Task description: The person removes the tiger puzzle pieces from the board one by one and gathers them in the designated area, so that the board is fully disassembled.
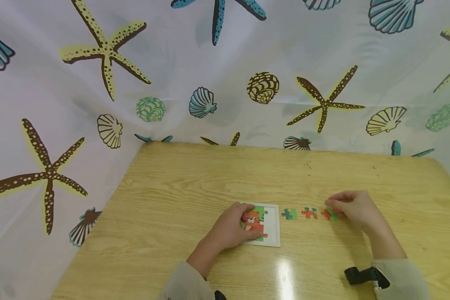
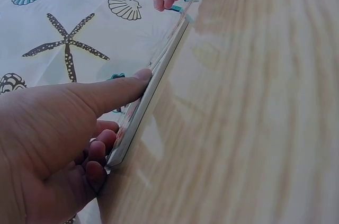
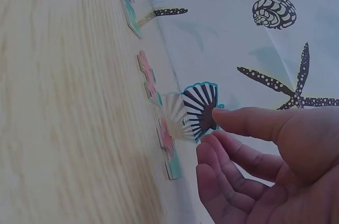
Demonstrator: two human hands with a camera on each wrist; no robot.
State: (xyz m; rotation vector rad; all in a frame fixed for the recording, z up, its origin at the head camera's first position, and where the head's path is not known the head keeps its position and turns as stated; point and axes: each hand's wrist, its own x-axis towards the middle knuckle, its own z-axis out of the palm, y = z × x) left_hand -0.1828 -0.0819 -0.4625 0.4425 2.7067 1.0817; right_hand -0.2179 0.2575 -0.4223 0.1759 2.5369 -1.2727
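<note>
My left hand [image 1: 229, 226] grips a white-framed jigsaw puzzle board [image 1: 273, 233] at its left side, thumb along the near edge and fingers over the far one. An orange animal picture [image 1: 252, 218] on green fills the board's left part; its right part is bare white. Right of the board, three loose puzzle pieces lie in a row: a mostly green piece [image 1: 290, 214], an orange one [image 1: 309, 213] and an orange-green one [image 1: 328, 214]. My right hand [image 1: 354, 208] hovers beside the last piece, fingers loosely bent, with nothing between thumb and fingertips in the right wrist view.
The pieces and board lie on a light wooden table [image 1: 195, 179]. A white curtain [image 1: 225, 121] printed with starfish and shells hangs behind the table and along its left side. A black strap [image 1: 365, 276] sits at my right sleeve.
</note>
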